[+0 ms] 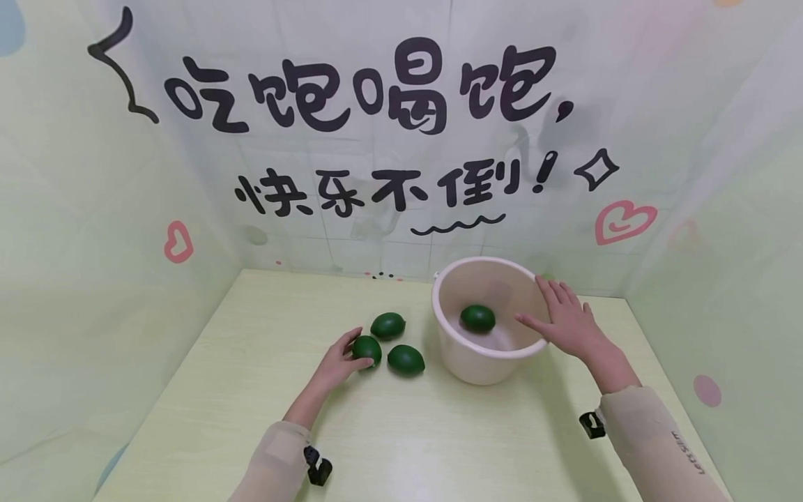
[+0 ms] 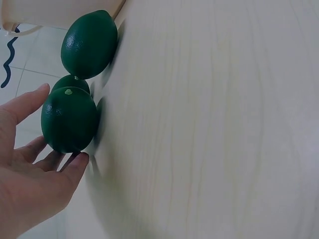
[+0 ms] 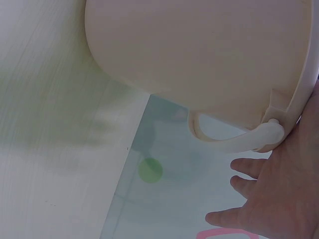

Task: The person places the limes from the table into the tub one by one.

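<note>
My left hand (image 1: 334,367) holds a dark green lime (image 1: 366,350) at the table, thumb on one side and fingertips on the other. Right beside it are two more limes, one behind (image 1: 387,325) and one to the right (image 1: 406,360). In the left wrist view, the held lime (image 2: 70,119) partly hides another. My right hand (image 1: 571,328) rests on the right rim of a pale pink bucket (image 1: 479,369). Its thumb reaches inside the rim, while its straight, spread fingers stay outside. A single lime (image 1: 479,318) lies in the bucket.
The bucket's handle (image 3: 234,142) hangs at its outer side, near the right fingers. Behind the pale wooden table (image 1: 401,432) stands a curtain (image 1: 376,258) with black lettering, and more printed sheeting borders both sides.
</note>
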Motion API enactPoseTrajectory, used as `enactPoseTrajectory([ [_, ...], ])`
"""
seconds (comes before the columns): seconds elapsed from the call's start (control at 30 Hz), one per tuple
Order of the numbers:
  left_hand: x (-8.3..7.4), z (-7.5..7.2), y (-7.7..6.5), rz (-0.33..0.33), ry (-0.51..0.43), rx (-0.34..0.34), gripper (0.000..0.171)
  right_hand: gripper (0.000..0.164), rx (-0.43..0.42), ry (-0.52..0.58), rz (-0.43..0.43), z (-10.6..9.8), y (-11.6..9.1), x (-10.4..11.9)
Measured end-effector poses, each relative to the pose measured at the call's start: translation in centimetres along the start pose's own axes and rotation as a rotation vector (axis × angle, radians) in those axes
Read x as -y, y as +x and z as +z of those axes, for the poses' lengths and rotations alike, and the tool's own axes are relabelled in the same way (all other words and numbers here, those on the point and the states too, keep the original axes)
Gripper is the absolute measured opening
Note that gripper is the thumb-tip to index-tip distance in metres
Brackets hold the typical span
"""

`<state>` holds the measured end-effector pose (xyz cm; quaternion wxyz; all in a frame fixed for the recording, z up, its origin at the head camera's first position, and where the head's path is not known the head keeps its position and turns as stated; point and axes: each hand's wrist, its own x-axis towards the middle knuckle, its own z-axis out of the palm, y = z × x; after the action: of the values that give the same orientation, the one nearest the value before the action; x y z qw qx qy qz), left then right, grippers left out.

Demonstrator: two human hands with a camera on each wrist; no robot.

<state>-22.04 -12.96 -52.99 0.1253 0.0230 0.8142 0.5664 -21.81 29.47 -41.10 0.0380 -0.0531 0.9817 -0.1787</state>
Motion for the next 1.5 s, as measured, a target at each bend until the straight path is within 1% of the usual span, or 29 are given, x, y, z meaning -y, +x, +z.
enactPoseTrajectory([
  [0.23, 0.22, 0.06, 0.04, 0.005, -0.012, -0.004, 0.075, 0.098, -0.004, 0.003, -0.002, -0.07, -0.03, 0.07],
  [0.43, 0.15, 0.15, 0.15, 0.007, -0.001, -0.011, 0.077, 0.097, -0.004, 0.003, -0.004, -0.13, -0.05, 0.12],
  [0.63, 0.41, 0.28, 0.42, -0.008, -0.021, -0.024, 0.077, 0.098, -0.003, 0.0, -0.002, -0.18, -0.04, 0.12],
  [0.87, 0.78, 0.37, 0.7, -0.023, -0.002, -0.035, 0.08, 0.097, -0.004, 0.002, -0.002, -0.17, -0.07, 0.08],
  [0.97, 0.8, 0.38, 0.67, -0.031, -0.011, -0.04, 0.08, 0.097, -0.003, 0.002, -0.001, -0.15, -0.11, 0.09],
  [1.33, 0.55, 0.36, 0.54, -0.053, -0.003, -0.051, 0.076, 0.097, -0.003, 0.009, 0.001, -0.19, -0.16, 0.16],
  [1.5, 0.76, 0.37, 0.55, -0.053, 0.002, -0.06, 0.074, 0.097, -0.003, 0.01, 0.003, -0.21, -0.1, 0.16],
])
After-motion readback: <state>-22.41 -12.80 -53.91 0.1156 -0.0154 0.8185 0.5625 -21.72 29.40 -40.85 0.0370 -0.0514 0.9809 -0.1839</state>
